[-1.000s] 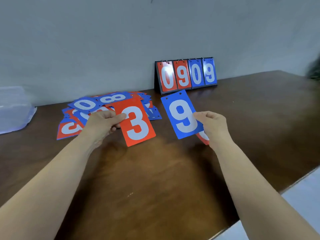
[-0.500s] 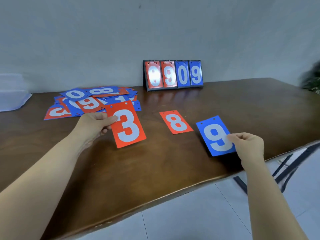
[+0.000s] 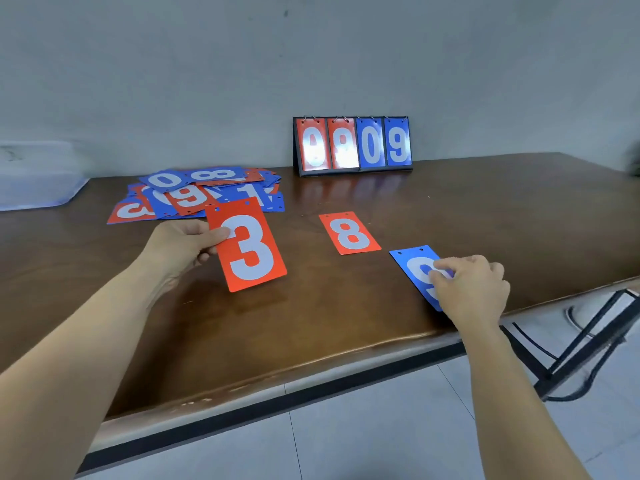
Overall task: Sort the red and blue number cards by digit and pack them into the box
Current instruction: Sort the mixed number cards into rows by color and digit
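Cards (image 3: 194, 194) lie mostly in a messy heap at the far left of the table (image 3: 311, 323). Red ones and blue ones are mixed up, with a 0, an 8, a 9, a 1 and a 3 showing. So I think the sorting has only just begun. Two cards are out of the heap and down on the table. A red 8 (image 3: 349, 233) lies flat on its own in the middle. A blue 9 (image 3: 414, 268) lies just right of it and nearer, close to the table's near edge. The two do not touch. The right hand (image 3: 472, 289) is on the blue 9, with bent fingers and thumb closed on its near part, and it hides half the number. I cannot tell if that end is flat down or a bit lifted. The left hand (image 3: 180, 245) holds a red 3 (image 3: 247, 245) up off the table, just this side of the heap. The thumb is on the front and the fingers are tucked behind, clamped on its left edge. That card has no spot yet. The box (image 3: 34, 178) sits far left, past the heap. It is see-through and blurry, and I can see no cards in it. A stand (image 3: 353, 147) showing 0, 9, 0, 9 is by the far wall. Left to do, I think, is nearly the whole heap to sort, then all the packing.
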A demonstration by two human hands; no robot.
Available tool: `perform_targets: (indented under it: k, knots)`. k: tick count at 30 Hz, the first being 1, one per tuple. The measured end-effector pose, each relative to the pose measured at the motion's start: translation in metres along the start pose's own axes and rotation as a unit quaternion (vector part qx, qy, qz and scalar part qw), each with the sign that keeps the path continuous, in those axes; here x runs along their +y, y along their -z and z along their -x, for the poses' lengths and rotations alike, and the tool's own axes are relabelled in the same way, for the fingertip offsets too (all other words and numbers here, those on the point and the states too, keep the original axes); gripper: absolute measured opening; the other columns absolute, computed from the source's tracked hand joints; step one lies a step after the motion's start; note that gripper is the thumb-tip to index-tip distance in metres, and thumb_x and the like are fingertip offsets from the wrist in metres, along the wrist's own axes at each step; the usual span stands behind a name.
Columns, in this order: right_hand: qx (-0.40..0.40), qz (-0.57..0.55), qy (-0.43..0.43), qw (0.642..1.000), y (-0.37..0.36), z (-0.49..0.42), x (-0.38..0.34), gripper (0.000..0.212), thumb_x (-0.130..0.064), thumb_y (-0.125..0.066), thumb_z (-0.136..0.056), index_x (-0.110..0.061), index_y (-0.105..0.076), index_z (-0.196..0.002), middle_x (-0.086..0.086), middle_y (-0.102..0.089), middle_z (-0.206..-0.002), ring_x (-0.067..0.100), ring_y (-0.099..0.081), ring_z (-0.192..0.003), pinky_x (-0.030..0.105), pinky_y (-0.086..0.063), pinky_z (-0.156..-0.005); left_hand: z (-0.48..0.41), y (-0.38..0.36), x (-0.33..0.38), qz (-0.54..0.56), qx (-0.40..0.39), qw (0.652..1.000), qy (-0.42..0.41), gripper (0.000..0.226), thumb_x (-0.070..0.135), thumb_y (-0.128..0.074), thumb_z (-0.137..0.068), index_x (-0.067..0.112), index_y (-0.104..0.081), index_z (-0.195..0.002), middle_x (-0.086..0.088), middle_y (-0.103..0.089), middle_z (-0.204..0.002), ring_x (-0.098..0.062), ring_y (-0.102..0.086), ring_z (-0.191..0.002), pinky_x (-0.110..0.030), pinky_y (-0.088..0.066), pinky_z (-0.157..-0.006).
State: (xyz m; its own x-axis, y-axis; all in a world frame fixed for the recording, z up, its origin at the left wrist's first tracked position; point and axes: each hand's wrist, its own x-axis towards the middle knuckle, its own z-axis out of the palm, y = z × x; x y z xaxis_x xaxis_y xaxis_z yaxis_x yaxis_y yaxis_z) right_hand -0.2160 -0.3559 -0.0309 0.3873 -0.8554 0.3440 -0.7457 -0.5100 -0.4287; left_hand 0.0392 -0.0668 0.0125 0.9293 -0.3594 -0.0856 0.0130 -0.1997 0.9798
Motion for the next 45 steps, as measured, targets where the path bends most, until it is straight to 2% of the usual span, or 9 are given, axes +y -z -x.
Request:
perform_targets:
  k: [7,11,19,23,26,29,34,40,45]
  knots:
    - [0.028,-0.08,0.014,0.996,-0.002,0.001,-0.03,0.025,-0.017,-0.054,-0.089,-0.022,-0.075,-0.1,0.008,-0.063,-0.098,0.027,-0.04,-0.088,0.039,-0.037,-0.08,0.008,0.017,0.0,-0.001,0.014,1.0,-0.005,0.021,0.029,-0.076,-0.083,0.012,-0.067,-0.075,-0.002,-0.069,-0.071,-0.009,-0.055,-0.059,-0.02,-0.047,-0.061]
    - [-0.038,-0.154,0.082,0.984,-0.007,0.016,-0.088,0.02,-0.021,-0.055,-0.09,-0.021,-0.074,-0.097,0.001,-0.071,-0.097,0.028,-0.056,-0.096,0.038,-0.046,-0.081,0.012,0.043,-0.009,0.02,0.018,1.0,-0.002,0.017,0.029,-0.069,-0.089,0.012,-0.07,-0.09,0.001,-0.068,-0.066,-0.009,-0.054,-0.059,-0.021,-0.046,-0.06]
    - [-0.176,-0.176,0.212,0.945,-0.036,0.069,-0.222,0.02,-0.021,-0.051,-0.092,-0.028,-0.069,-0.086,-0.007,-0.069,-0.09,0.017,-0.061,-0.086,0.034,-0.053,-0.074,0.025,0.147,-0.029,0.019,0.072,0.997,0.013,0.024,0.029,-0.063,-0.095,0.012,-0.069,-0.11,-0.004,-0.072,-0.086,-0.012,-0.058,-0.067,-0.025,-0.048,-0.064]
    - [-0.189,-0.179,0.239,0.935,-0.048,0.101,-0.28,0.019,-0.024,-0.052,-0.093,-0.029,-0.07,-0.089,-0.01,-0.069,-0.091,0.014,-0.06,-0.086,0.031,-0.051,-0.071,0.037,0.212,-0.038,0.011,0.096,0.995,0.016,0.018,0.027,-0.065,-0.093,0.012,-0.072,-0.102,-0.004,-0.075,-0.087,-0.009,-0.064,-0.063,-0.022,-0.048,-0.061]
    - [-0.196,-0.175,0.255,0.931,-0.056,0.125,-0.315,0.017,-0.027,-0.052,-0.095,-0.028,-0.07,-0.097,-0.009,-0.069,-0.095,0.012,-0.06,-0.089,0.03,-0.051,-0.073,0.039,0.256,-0.043,-0.004,0.12,0.993,0.019,0.019,0.026,-0.068,-0.091,0.008,-0.071,-0.087,-0.002,-0.073,-0.074,-0.009,-0.059,-0.055,-0.018,-0.045,-0.052]
    - [-0.202,-0.182,0.262,0.926,-0.064,0.146,-0.343,0.017,-0.029,-0.052,-0.097,-0.029,-0.069,-0.099,-0.009,-0.069,-0.095,0.01,-0.059,-0.087,0.027,-0.048,-0.067,0.035,0.297,-0.05,-0.04,0.138,0.99,0.015,0.029,0.027,-0.071,-0.089,0.002,-0.064,-0.078,-0.003,-0.062,-0.059,-0.012,-0.046,-0.05,-0.017,-0.04,-0.047]
    - [-0.201,-0.176,0.253,0.93,-0.074,0.173,-0.374,0.017,-0.031,-0.053,-0.097,-0.028,-0.069,-0.102,-0.009,-0.069,-0.094,0.009,-0.058,-0.086,0.024,-0.043,-0.064,0.019,0.337,-0.055,-0.059,0.128,0.99,0.022,0.03,0.025,-0.072,-0.089,0.009,-0.061,-0.066,0.004,-0.061,-0.051,-0.01,-0.046,-0.047,-0.016,-0.039,-0.045]
    - [-0.191,-0.164,0.224,0.941,-0.077,0.189,-0.389,0.016,-0.03,-0.054,-0.097,-0.029,-0.069,-0.101,-0.01,-0.068,-0.092,0.009,-0.059,-0.087,0.027,-0.048,-0.071,-0.011,0.373,-0.058,-0.091,0.147,0.985,0.025,0.024,0.03,-0.069,-0.09,0.007,-0.066,-0.082,-0.002,-0.07,-0.071,-0.007,-0.055,-0.048,-0.015,-0.043,-0.048]
    - [-0.184,-0.157,0.2,0.95,-0.076,0.194,-0.393,0.015,-0.029,-0.055,-0.096,-0.028,-0.069,-0.1,-0.009,-0.069,-0.09,0.01,-0.059,-0.086,0.027,-0.046,-0.068,-0.036,0.379,-0.064,-0.096,0.138,0.985,0.034,0.022,0.028,-0.071,-0.089,0.007,-0.064,-0.083,-0.004,-0.073,-0.086,-0.017,-0.069,-0.074,-0.026,-0.056,-0.065]
